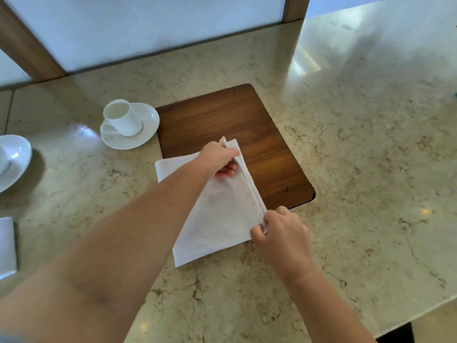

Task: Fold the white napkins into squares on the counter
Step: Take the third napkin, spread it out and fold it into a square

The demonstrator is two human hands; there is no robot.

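Observation:
A white napkin (217,219) lies folded on the marble counter (358,169), partly over a brown wooden inset board (222,115). My left hand (220,159) pinches the far corner of its layered right edge. At the near end of that same edge, my right hand (279,233) grips the corner. The edge runs taut between both hands. My left forearm crosses over the napkin's left part and hides some of it. Another folded white napkin (7,246) lies at the left edge of view.
A white cup (122,117) stands on a saucer (143,137) just left of the board. A second saucer (17,159) shows at the far left. A wall panel with wooden posts runs behind the counter. The counter's edge is at the lower right.

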